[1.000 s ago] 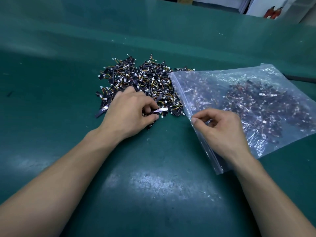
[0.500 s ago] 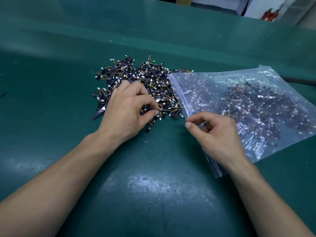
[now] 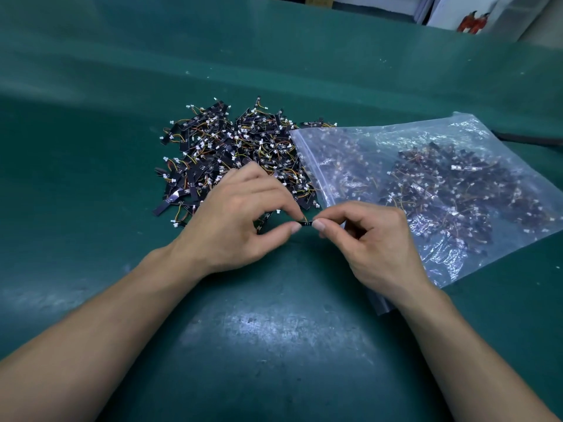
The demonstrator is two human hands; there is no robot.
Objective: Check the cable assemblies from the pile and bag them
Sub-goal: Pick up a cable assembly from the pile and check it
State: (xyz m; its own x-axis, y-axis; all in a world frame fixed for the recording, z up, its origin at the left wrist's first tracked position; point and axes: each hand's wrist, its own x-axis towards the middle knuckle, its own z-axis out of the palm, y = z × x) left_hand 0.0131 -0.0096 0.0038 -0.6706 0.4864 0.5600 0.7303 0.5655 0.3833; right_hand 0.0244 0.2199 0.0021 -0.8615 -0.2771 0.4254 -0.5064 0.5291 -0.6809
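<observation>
A pile of cable assemblies (image 3: 231,150), small black strips with yellow and orange wires and white plugs, lies on the green mat. To its right lies a clear zip bag (image 3: 365,141) with many more assemblies inside. Just in front of the pile, my left hand (image 3: 240,220) and my right hand (image 3: 371,239) meet fingertip to fingertip. Between them they pinch one small black cable assembly (image 3: 306,223), each hand on one end. Most of that piece is hidden by the fingers.
The green mat (image 3: 274,345) covers the whole bench and rises in a fold at the back. A dark cable (image 3: 530,138) lies at the right edge behind the bag. Boxes and red objects (image 3: 472,21) stand beyond the bench, top right.
My left hand drew one assembly out of the pile toward me. My right hand left the bag's edge and moved left to take the piece's other end.
</observation>
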